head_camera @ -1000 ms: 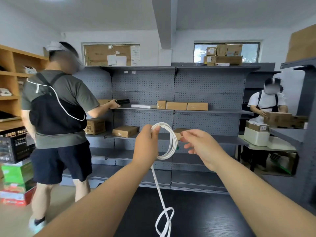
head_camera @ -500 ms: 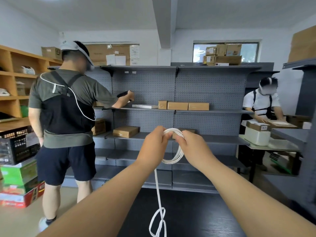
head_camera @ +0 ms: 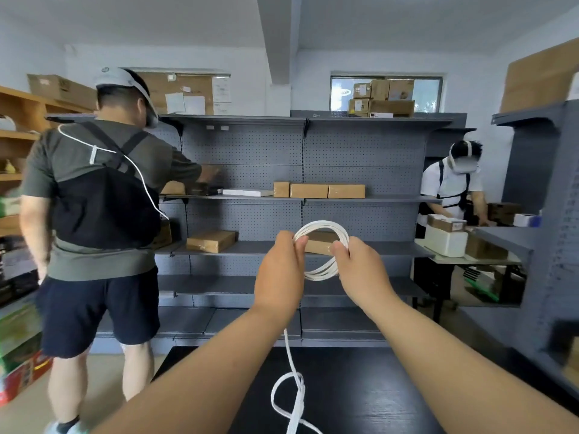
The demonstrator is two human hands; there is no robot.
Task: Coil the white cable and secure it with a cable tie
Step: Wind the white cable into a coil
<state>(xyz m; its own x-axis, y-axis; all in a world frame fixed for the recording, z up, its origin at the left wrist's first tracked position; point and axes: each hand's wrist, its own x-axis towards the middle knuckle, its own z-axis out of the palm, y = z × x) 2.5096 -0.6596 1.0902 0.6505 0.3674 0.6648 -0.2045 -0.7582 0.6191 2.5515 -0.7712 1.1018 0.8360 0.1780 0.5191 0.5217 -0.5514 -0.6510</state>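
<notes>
You've got the thin white round cable [head_camera: 322, 249] wound into a coil of several loops, held up at chest height between both hands in front of the grey perforated metal shelving unit [head_camera: 360, 158]. Your left hand [head_camera: 279, 270] pinches the coil's left side, thumb against the strands; your right hand [head_camera: 360, 269] is clamped on the right side, fingers curled over the loops. One loose strand drops from under the left hand to the black wood-grain table [head_camera: 360, 399] and lies there in a figure-eight twist (tail runs off the bottom edge, end not visible). No tie visible on the coil.

Behind the coil, brown cardboard boxes [head_camera: 318, 190] sit in a row on the middle shelf. At left a person in an olive T-shirt with a black chest pack [head_camera: 100, 195] reaches into the shelving. At right a person in a white shirt [head_camera: 451, 186] stands at a table with boxes.
</notes>
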